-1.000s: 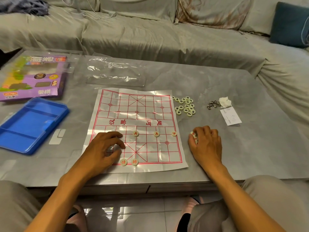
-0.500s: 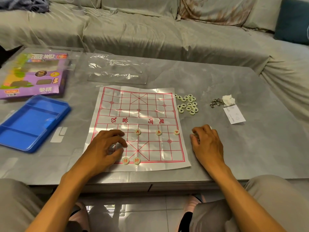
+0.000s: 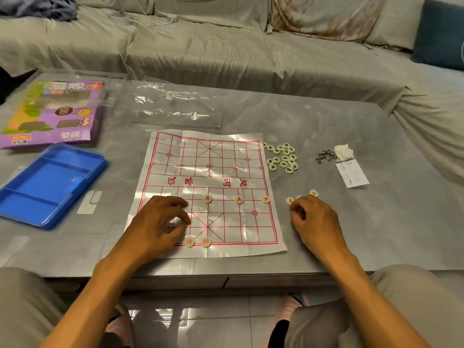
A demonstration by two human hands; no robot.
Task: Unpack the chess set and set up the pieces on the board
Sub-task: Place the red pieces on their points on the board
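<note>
Glossy white plastic, gridded in red, is what the board [image 3: 208, 192] is made of, and it is lying flat near the front edge of the grey table [image 3: 313, 116], the only view being the head camera's. Its midline is carrying four large red Chinese characters, facing away from the person. Red-marked pieces are sitting on it: three in a row [image 3: 238, 199] across the near half, each reading 兵, and two touching side by side [image 3: 197, 241] on the nearest line, reading 仕 and 帥. Resting on the board's near left part, the left hand [image 3: 160, 219] is curling its fingers with thumb and forefinger close together; whether it is pinching a piece cannot be told. Off the board's right edge, the right hand [image 3: 316, 219] is bunching its fingers over a few loose red pieces [image 3: 290, 200] on the table; one peeks out reading 車, but whether any is actually gripped cannot be told. Dark-marked pieces [image 3: 282, 158] are clustering by the board's far right corner, too small to read. Toward the table's left edge, a blue tray [image 3: 50, 184] is lying beside a purple box [image 3: 52, 114] whose print is blurred. A clear plastic bag [image 3: 175, 106] is lying beyond the board, and keys [image 3: 324, 156], a crumpled tissue [image 3: 344, 151] and a paper slip [image 3: 351, 175] are sitting toward the right edge.
</note>
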